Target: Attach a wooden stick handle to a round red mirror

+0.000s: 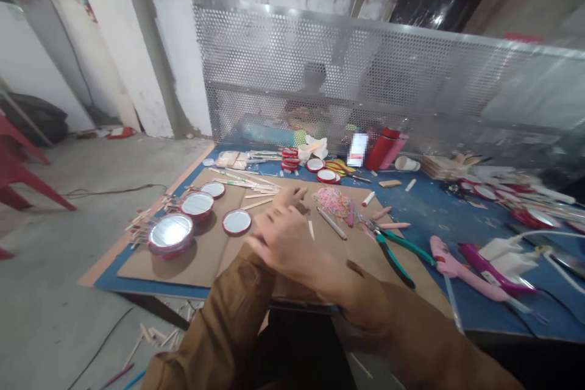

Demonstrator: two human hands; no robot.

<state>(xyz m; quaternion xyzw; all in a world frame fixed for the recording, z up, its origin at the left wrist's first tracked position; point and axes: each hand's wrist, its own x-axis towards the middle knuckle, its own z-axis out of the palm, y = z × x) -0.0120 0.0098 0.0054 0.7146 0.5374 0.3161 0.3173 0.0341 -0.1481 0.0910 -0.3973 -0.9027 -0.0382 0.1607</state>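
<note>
Together, the person's two hands meet over the brown cardboard sheet (192,256) on the blue table (439,207): the right hand (286,244) lies across the left hand (290,196), whose fingers point toward a heap of pink rubber bands (336,200). Whether either hand grips anything cannot be told, since the right covers most of the left and motion blurs the fingers. Just beside the hands lie a small round mirror (236,222) and thin wooden sticks (256,186), with green-handled pliers (393,250) and a pink glue gun (452,268) further right.
</note>
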